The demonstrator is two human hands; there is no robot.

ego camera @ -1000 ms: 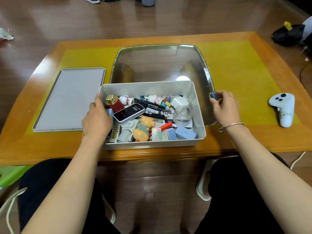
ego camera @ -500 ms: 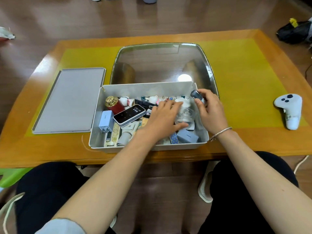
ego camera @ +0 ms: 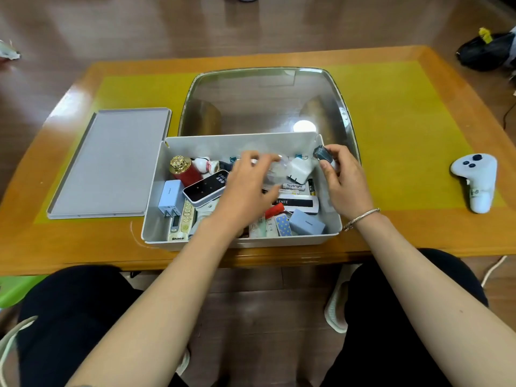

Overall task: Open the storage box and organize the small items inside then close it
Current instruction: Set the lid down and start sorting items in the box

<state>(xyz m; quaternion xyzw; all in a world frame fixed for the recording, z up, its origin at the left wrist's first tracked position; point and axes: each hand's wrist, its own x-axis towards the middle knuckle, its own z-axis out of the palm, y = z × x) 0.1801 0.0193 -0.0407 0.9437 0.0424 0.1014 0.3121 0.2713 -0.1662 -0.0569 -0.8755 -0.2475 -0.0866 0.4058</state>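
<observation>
- Left hand [ego camera: 245, 188], having crossed from the storage box [ego camera: 156, 219] wall, is gripping a blurred clear item.
- Right hand [ego camera: 342, 180] is still pinching a small dark object [ego camera: 321, 152]; sorting is proceeding.

Your storage box [ego camera: 329, 236]: white. Lid [ego camera: 111, 163] at its 9 o'clock: grey. Red bottle [ego camera: 185, 173], gold cap. Blue-and-yellow dotted eraser [ego camera: 283, 225]. Yellow-green mat [ego camera: 405, 121], orange table [ego camera: 55, 247].

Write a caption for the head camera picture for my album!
Two hands sort an open box: left hand lifts a blurry clear thing, right hand pinches a small dark item.
</observation>
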